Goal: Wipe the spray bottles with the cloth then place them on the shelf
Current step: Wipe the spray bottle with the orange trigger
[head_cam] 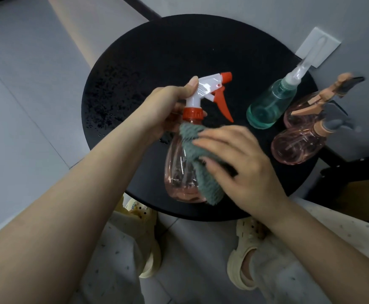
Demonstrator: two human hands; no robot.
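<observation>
My left hand [168, 110] grips the neck of a clear pink spray bottle [179, 170] with a white and orange trigger head, held above the round black table [148, 58]. My right hand [238, 163] holds a grey-green cloth [203, 183] against the bottle's side, fingers curled over the cloth. On the table's right side stand a teal bottle [269, 106] with a clear cap and two pink bottles [297, 145] [299, 106] with tan and grey pump heads.
Water droplets speckle the table's left part [111, 97]. A white wall plate [317, 47] sits behind the teal bottle. A dark shelf frame [343, 170] and a cardboard box [363, 200] lie at right. My feet in pale clogs [245, 260] stand below the table edge.
</observation>
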